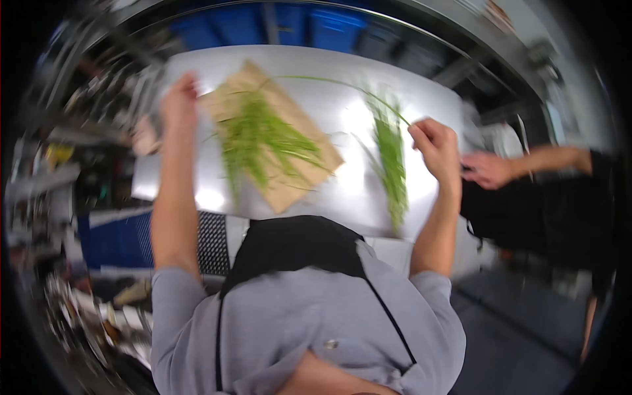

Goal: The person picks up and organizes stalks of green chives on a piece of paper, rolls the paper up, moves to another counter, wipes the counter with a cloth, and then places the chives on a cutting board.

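Note:
My right hand (434,143) pinches one end of a long green stalk (335,80), which arches to the left over the table. Its far end comes down near a loose pile of green stalks and leaves (256,136) on a brown paper sheet or board (290,197). Just beside that hand lies a long narrow bunch of green stalks (391,158), running away from me on the metal table. My left hand (181,96) is raised beyond the left corner of the brown sheet, its fingers curled and blurred; whether it holds anything is unclear.
Blue bins (338,27) stand beyond the far edge of the metal work table (316,59). Close on the right, another person's hand (489,169) reaches to the table's right edge. A blue case or crate (116,239) sits at the lower left, near blurred shelving and kitchenware.

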{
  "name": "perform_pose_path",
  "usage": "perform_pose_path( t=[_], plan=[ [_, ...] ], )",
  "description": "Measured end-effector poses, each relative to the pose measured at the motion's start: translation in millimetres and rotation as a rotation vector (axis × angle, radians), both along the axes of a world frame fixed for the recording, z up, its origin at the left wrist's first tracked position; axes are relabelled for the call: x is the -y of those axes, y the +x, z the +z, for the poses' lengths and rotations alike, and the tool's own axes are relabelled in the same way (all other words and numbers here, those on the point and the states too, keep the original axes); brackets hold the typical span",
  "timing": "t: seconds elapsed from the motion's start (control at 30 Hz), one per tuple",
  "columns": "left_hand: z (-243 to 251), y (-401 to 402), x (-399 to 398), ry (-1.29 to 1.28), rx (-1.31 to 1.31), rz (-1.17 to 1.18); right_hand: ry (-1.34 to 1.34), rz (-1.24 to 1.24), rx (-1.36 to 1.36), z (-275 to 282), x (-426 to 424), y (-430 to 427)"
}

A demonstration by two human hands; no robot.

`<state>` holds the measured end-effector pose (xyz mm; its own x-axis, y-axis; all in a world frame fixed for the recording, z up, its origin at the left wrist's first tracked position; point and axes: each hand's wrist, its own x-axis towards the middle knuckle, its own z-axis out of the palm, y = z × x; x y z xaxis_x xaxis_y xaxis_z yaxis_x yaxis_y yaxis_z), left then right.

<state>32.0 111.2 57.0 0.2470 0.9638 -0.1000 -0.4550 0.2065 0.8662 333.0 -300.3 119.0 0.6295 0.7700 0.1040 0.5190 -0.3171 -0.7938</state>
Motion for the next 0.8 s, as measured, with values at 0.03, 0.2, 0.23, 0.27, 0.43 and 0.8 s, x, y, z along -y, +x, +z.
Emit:
perform_pose_path(
  t=[0.03, 0.2, 0.23, 0.27, 0.43, 0.8],
  plan=[
    [-12, -26, -26, 0.013, -0.003, -0.065, 0.003, -0.060, -0.034, -5, 8, 4],
    [-1, -10, 32, -0.011, -0.270, -0.195, -0.135, -0.321, -0.170, -78, 67, -17],
    [-9, -7, 47, 0.057, -0.424, -0.302, -0.227, -0.408, -0.151, -74, 68, -31],
    [-16, -2, 62, 0.128, -0.578, -0.405, -0.266, -0.436, -0.127, -74, 70, -40],
    [-24, 16, 137, 0.133, -0.856, -0.624, -0.384, -0.363, 0.253, -76, 76, -54],
    [-19, 3, 159, 0.088, -0.725, -0.525, -0.007, 0.124, 0.187, -56, -44, -114]
  ],
)
